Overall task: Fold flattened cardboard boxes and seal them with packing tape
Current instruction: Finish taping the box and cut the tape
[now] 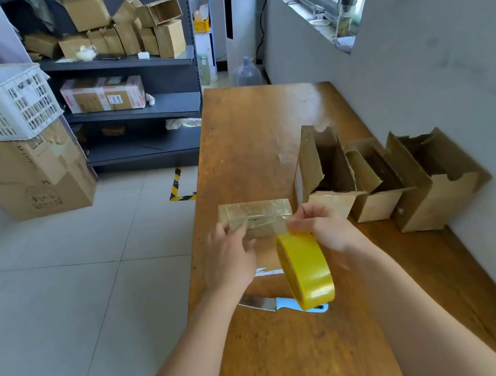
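Box (255,216) between fingers (237,232), behind tape roll (307,270)

Wooden table (251,140), long side against the wall. Near the front edge: a small cardboard box (255,216) with a taped top. Along the wall side: a row of three open cardboard boxes (378,201), flaps raised. Nearer the person: a blue-handled knife (260,305) and a white scrap (269,271).
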Tool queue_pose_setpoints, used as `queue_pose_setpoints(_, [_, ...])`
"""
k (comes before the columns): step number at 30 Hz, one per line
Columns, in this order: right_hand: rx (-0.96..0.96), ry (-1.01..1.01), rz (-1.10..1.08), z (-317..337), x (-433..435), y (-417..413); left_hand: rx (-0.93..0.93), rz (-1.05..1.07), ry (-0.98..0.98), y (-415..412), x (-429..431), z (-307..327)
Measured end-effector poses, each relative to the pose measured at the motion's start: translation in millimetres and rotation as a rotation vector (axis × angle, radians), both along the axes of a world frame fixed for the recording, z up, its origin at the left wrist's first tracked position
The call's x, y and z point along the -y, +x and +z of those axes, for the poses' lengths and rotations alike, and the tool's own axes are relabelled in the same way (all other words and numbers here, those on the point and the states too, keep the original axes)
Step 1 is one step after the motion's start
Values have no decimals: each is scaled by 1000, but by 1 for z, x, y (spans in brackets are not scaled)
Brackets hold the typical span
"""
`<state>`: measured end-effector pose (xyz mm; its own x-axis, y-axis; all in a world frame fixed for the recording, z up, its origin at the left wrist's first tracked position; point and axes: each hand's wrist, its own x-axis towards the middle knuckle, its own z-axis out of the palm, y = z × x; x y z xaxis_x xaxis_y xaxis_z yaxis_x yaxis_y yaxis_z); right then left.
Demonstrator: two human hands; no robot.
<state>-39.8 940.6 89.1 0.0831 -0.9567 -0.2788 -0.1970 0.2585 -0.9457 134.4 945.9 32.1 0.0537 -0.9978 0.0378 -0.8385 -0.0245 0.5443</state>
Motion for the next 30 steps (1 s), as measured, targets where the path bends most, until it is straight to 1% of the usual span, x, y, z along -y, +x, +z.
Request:
queue_pose_setpoints(1, [-39,20,17,-2,1,-4,91,-14,29,-3,0,-2])
queue_pose_setpoints(2, [-78,40,36,-4,3,-7,140,-17,54,-5,1,-2])
queue_pose_setpoints(3, [-109,57,55,-7,3,-9,150,-12,75,-5,2,-2])
queue_pose_setpoints(6, [-155,92,106,-17,3,-12,100,22,103,-2,6,-7])
queue_pose_setpoints(9, [-178,84,155,-22,4,-12,84,48,108,4,12,-9])
queue_pose_setpoints(11, [-178,67,172,-24,5,-12,38,21,137,6,17,-8])
queue_pose_setpoints(13, [-181,56,198,-24,7,-12,-47,-40,179,11,24,-7])
queue_pose_setpoints(15, [-213,73,249,-24,11,-14,-149,-120,223,19,31,-5])
queue_pose_setpoints(18, [-255,120,314,-20,17,-20,-243,-283,335,32,39,-1])
queue_pose_setpoints(21, [-300,122,326,-13,18,-21,-337,-357,389,35,42,4])
queue_pose_setpoints(24, [-335,85,348,-4,17,-19,-349,-342,349,31,37,10])
queue_pose_setpoints(27, [-367,37,375,9,19,-19,-291,-303,175,21,26,26])
queue_pose_setpoints(28, [-369,13,380,14,20,-20,-282,-313,115,15,21,33])
queue_pose_setpoints(30, [-366,-34,395,23,22,-19,-323,-380,108,3,12,47])
